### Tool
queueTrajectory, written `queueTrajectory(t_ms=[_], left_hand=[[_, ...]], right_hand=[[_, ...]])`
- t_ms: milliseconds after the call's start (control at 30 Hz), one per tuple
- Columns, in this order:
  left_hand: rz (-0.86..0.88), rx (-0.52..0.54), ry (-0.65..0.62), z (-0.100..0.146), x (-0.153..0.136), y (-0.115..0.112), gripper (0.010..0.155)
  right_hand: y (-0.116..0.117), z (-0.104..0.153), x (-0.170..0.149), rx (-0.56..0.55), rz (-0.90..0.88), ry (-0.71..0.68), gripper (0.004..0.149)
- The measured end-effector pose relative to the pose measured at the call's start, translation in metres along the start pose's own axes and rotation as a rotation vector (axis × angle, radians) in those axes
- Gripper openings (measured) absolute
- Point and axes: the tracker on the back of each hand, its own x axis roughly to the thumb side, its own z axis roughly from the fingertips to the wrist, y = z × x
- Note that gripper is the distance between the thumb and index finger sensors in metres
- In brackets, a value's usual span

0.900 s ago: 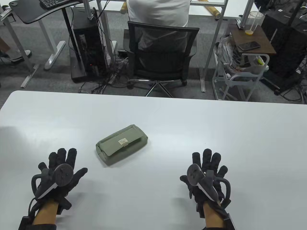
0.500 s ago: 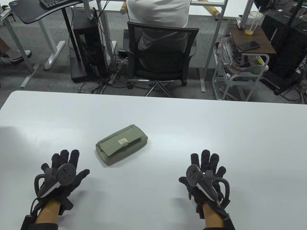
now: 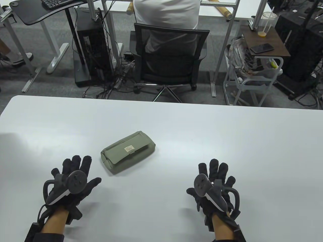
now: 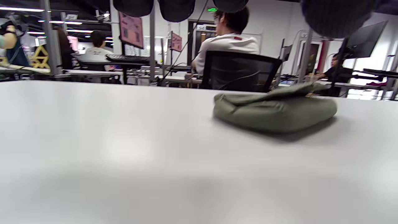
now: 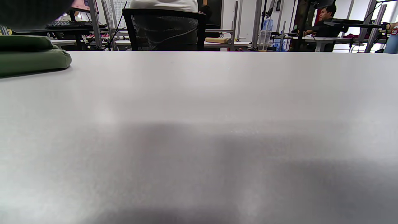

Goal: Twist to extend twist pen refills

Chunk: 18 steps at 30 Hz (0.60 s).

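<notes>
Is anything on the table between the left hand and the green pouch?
Nothing visible. Bare table lies between the left hand and the green pouch, which sits closed up and to its right. No pens are in view. The right hand is far off, also open.

Matt green cloth pouch (image 3: 128, 152) (soft, creased), smooth semi-gloss white table (image 3: 176, 121), black knit gloves (image 3: 75, 184).

Grey carpet floor (image 3: 30, 63); black mesh office chair (image 3: 169, 58) beyond the white worktop's (image 3: 202, 131) far edge; cables (image 3: 113, 83) beside it
</notes>
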Motion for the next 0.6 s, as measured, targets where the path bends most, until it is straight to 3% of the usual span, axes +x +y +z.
queueTrajectory(t_ms=[133,200,300,433,533,600], left_hand=[[0.012,0.068,-0.063,-0.045,0.028,0.035,0.093],[0.064,0.026,-0.079,-0.073,0.040,0.037,0.094],[0.049,-0.160,-0.102,-0.115,0.059,0.013,0.100],[-0.035,-0.463,-0.063,-0.142,0.066,-0.031,0.110],[-0.019,-0.526,-0.043,-0.150,0.066,-0.052,0.111],[-0.043,-0.493,-0.036,-0.152,0.067,-0.058,0.109]], right_hand=[[0.001,0.000,0.000,0.009,-0.007,-0.004,0.099],[0.002,0.000,0.000,0.014,-0.008,-0.004,0.099],[0.001,0.000,0.000,0.014,-0.005,-0.003,0.099],[0.001,0.001,0.002,0.007,0.011,-0.012,0.099],[0.003,0.000,0.005,0.012,0.020,-0.024,0.099],[0.005,-0.001,0.006,0.019,0.029,-0.029,0.099]])
